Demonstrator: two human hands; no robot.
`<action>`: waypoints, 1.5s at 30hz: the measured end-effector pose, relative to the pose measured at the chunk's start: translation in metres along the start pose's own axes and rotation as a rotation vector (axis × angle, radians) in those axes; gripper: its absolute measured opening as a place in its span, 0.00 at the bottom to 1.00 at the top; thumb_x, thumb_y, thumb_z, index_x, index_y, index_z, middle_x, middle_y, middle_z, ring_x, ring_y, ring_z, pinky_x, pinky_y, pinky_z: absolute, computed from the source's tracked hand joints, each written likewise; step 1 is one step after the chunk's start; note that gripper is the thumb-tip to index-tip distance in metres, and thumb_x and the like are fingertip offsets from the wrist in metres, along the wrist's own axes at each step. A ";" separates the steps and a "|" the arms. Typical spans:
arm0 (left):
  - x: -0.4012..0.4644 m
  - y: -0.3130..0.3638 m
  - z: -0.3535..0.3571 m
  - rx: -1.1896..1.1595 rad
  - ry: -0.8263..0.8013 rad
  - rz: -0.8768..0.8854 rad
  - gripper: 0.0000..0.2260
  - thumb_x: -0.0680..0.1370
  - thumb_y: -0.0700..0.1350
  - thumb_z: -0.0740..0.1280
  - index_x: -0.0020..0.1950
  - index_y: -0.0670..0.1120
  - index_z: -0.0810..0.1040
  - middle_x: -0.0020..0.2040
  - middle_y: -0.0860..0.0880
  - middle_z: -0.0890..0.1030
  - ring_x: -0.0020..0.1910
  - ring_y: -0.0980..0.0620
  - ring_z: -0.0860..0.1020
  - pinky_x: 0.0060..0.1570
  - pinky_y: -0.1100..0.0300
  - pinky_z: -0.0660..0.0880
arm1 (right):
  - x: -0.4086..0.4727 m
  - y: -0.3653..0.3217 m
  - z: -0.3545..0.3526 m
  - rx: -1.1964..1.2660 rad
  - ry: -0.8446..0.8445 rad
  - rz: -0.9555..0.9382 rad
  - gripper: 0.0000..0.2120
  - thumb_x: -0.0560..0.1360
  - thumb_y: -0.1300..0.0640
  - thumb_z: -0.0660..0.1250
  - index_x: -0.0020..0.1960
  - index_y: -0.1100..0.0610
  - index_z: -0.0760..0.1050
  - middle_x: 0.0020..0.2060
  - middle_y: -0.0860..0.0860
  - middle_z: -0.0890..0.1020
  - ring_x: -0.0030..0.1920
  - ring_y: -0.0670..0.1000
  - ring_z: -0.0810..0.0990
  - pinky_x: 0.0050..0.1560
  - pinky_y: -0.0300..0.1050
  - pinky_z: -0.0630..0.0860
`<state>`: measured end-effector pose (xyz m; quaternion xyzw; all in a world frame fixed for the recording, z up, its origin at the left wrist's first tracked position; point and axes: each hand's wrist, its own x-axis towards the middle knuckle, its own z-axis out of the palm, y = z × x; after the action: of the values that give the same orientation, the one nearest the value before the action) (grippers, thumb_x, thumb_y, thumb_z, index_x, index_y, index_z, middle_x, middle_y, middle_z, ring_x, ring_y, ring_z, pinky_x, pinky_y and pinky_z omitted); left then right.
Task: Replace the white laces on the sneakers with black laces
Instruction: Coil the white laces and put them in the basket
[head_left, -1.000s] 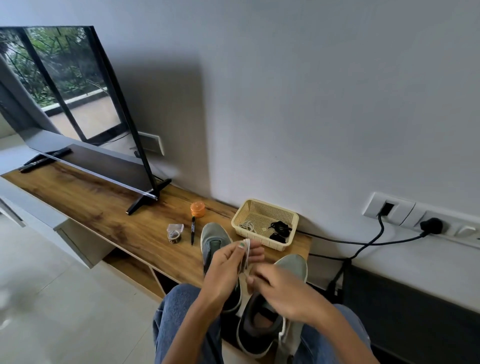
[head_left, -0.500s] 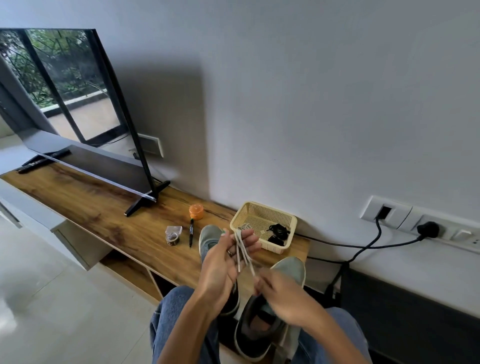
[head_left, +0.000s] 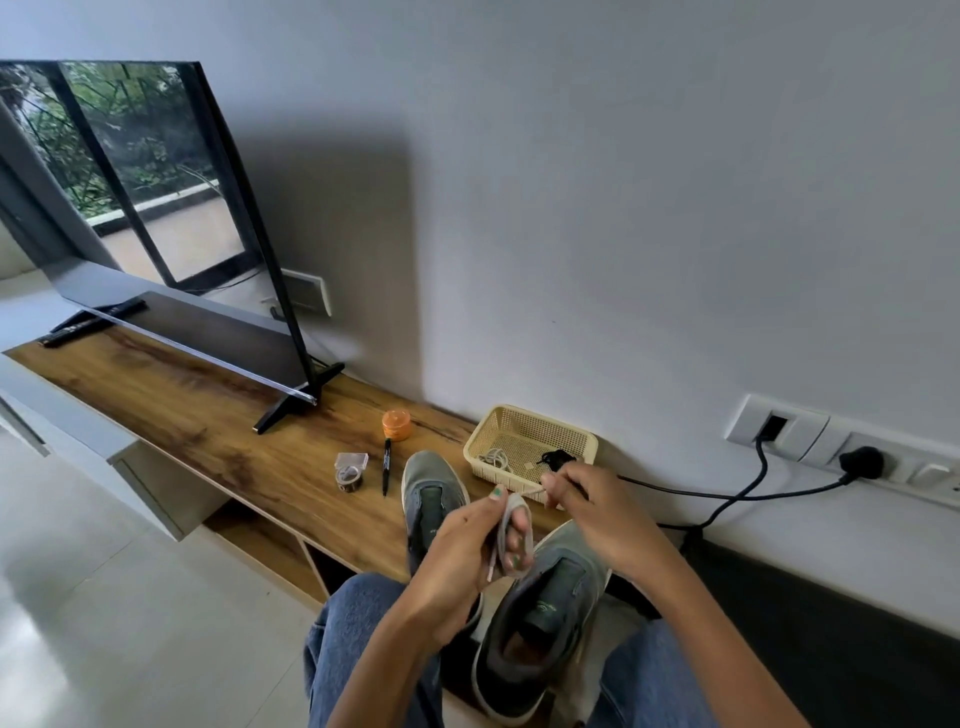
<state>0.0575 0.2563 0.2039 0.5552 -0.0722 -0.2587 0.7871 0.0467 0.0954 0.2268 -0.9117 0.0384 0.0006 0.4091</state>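
Observation:
Two grey sneakers, both without laces, stand on the wooden shelf: one (head_left: 430, 493) behind my left hand, the other (head_left: 545, 613) nearer me. My left hand (head_left: 467, 561) holds a white lace (head_left: 511, 535) wound in loops round its fingers. My right hand (head_left: 592, 514) pinches the free end of that lace, just in front of the basket. The cream plastic basket (head_left: 524, 421) holds another coiled white lace (head_left: 496, 460) and a bundle of black laces (head_left: 556, 458).
An orange jar (head_left: 396, 424), a black pen (head_left: 386, 466) and a small clear tape dispenser (head_left: 349, 471) lie left of the sneakers. A television (head_left: 156, 218) stands at the left. A black cable (head_left: 727, 499) runs to the wall sockets (head_left: 831, 441). My knees in jeans sit below.
My right hand has risen from beside the near sneaker to the basket's front edge, drawing the lace end out. The lace now lies looped round my left fingers.

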 end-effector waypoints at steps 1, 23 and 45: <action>0.000 0.002 0.001 -0.111 0.008 0.014 0.18 0.83 0.48 0.54 0.40 0.41 0.76 0.33 0.46 0.71 0.32 0.51 0.70 0.37 0.62 0.75 | -0.002 0.003 0.004 0.000 -0.018 0.006 0.17 0.79 0.42 0.56 0.37 0.50 0.73 0.32 0.47 0.74 0.31 0.46 0.69 0.36 0.43 0.64; 0.009 -0.022 -0.006 0.589 0.128 0.194 0.29 0.78 0.63 0.48 0.33 0.43 0.74 0.29 0.48 0.76 0.31 0.54 0.74 0.36 0.60 0.71 | -0.029 -0.007 0.031 -0.141 0.155 -0.237 0.03 0.74 0.56 0.71 0.43 0.54 0.77 0.47 0.40 0.73 0.49 0.40 0.73 0.43 0.28 0.69; -0.004 -0.011 -0.001 0.388 -0.181 0.122 0.16 0.84 0.45 0.52 0.40 0.47 0.75 0.34 0.58 0.77 0.37 0.63 0.74 0.43 0.67 0.72 | -0.024 0.012 0.012 0.450 -0.046 -0.194 0.06 0.66 0.59 0.78 0.37 0.54 0.80 0.39 0.53 0.81 0.41 0.49 0.82 0.44 0.40 0.77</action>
<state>0.0507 0.2565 0.1947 0.6655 -0.2244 -0.2408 0.6699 0.0226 0.0979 0.2103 -0.7967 -0.0595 -0.0264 0.6008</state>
